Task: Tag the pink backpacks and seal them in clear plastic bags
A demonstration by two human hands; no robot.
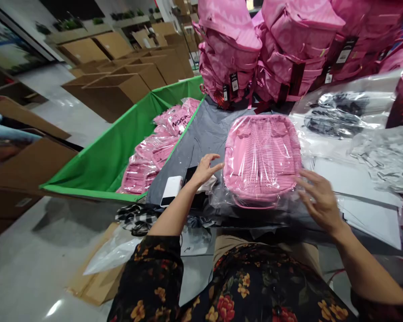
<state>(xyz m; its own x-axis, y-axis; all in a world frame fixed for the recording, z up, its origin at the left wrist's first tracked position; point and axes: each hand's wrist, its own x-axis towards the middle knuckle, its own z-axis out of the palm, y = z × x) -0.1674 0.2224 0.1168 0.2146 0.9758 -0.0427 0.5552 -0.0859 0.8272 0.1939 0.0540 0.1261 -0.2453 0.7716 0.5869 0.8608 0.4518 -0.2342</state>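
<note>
Over on the left, a big green fabric bin [104, 161] sits against the grey tabletop [201, 134] with bagged pink packs [154, 152] lying in it, and a tall pile of pink backpacks [255, 49] stands at the tabletop's far edge. Dead centre lies a flat pink backpack inside a clear plastic bag [260, 156]. The left hand [204, 170] is at its left edge and the right hand [319, 201] at its near right corner, fingers spread wide and gripping nothing, while a small white rectangular device [171, 190] rests just beside the left wrist.
</note>
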